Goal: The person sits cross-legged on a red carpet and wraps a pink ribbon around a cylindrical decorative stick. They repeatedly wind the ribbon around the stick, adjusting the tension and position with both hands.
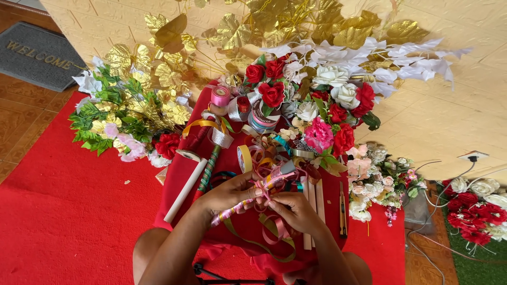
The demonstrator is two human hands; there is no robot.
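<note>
Head view, looking down. Left hand [228, 194] closed around a thin stick wrapped in pink and gold ribbon [240, 205], fingers curled tight on its upper part. Right hand [296, 210] just beside, fingertips pinched narrow on the same wrapped stick near its top end, where a grey-tipped piece stuck out. Stick held tilted, lower end down-left, upper end up-right, above a low table draped in red cloth [182, 174]. Loose pink ribbon loops [279, 232] and an olive-green ribbon strip [248, 241] hung below the hands. On the cloth, left of the hands: long white paper roll [185, 191] lying diagonal, beside a green-and-red wrapped rod [207, 173]. Further back: pink ribbon spool [220, 96], yellow tape roll [244, 158], tangle of curled ribbons. Right of the hands: pale wooden sticks [312, 194] and a slim dark-handled cutter [342, 207]. Around the table: red, white and pink artificial roses [317, 105], gold artificial leaves [158, 58], green leafy sprays [100, 116]. Red carpet [68, 221] underneath, grey doormat [37, 55] top left, white wall socket with cables [472, 156] at right.
</note>
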